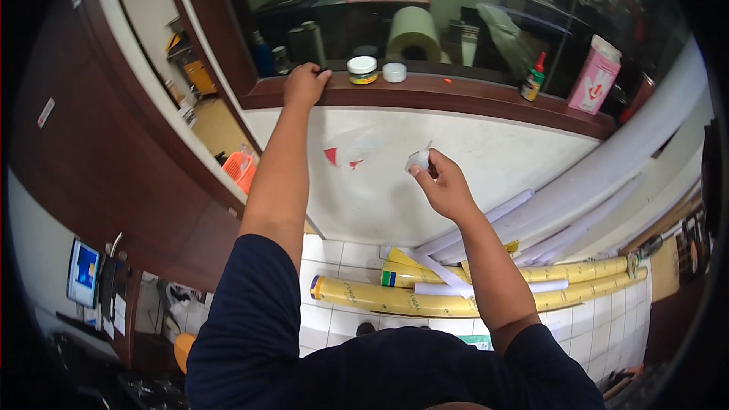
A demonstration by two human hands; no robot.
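Observation:
My right hand (444, 186) is raised in front of the white wall, its fingers closed round a small whitish bottle (417, 161) with a thin spout pointing up. On the left, my left arm reaches out to the dark wooden ledge (425, 94). There my left hand (304, 86) is closed, fingertips pinched together near a small dark thing I cannot make out. Just right of it stand a white-lidded jar (362, 70) with a yellow band and a smaller round white tub (394, 72). A small orange piece (447, 80) lies farther along the ledge.
At the ledge's right end are a green bottle (533, 80) with a red nozzle and a pink box (593, 80). Behind glass sits a large roll (413, 33). Long yellow-wrapped rolls (395, 298) lie on the tiled floor below. A brown door (114, 152) is at left.

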